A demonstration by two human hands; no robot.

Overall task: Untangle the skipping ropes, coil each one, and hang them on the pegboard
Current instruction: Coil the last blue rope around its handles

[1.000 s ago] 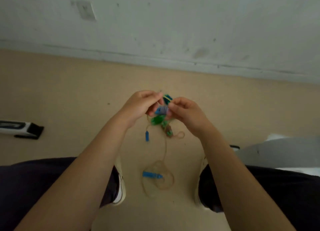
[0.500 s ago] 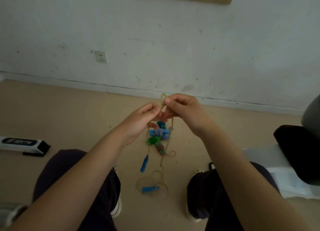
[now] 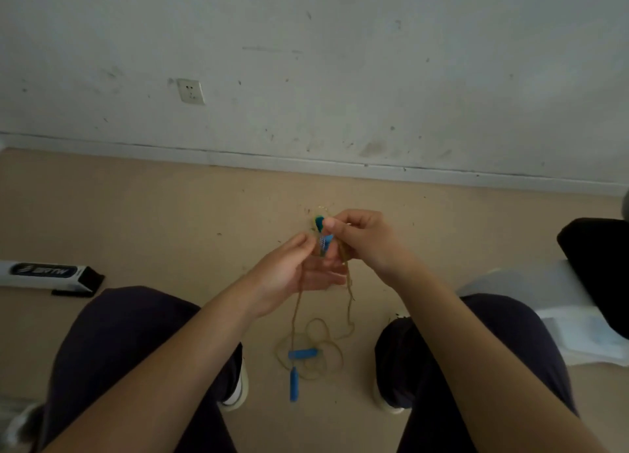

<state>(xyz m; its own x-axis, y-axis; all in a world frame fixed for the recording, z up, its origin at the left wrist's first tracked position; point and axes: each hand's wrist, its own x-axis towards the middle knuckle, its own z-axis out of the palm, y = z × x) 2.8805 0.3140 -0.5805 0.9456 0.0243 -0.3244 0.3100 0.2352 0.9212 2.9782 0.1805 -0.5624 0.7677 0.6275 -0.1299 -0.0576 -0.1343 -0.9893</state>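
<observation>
A tangled bundle of skipping ropes [image 3: 321,238], with blue, green and tan parts, is held up between my knees. My right hand [image 3: 362,238] pinches its top at a teal-green piece. My left hand [image 3: 292,269] pinches the tan cord just left of the bundle, its lower fingers straight beneath it. Tan cord [image 3: 350,303] hangs down from both hands to loose loops on the floor [image 3: 316,350]. Two blue handles lie among the loops, one flat [image 3: 303,354], the other end-on [image 3: 293,383]. The pegboard is out of view.
A white and black box [image 3: 47,275] lies on the floor at the left. White plastic sheet [image 3: 558,303] and a black object [image 3: 599,265] sit at the right. A wall with a socket [image 3: 190,91] stands ahead. My shoes [image 3: 236,389] flank the loops.
The view tipped down, so the pegboard left the frame. The bundle now sits gathered up between my fingers instead of dangling, and both blue handles rest lower on the floor.
</observation>
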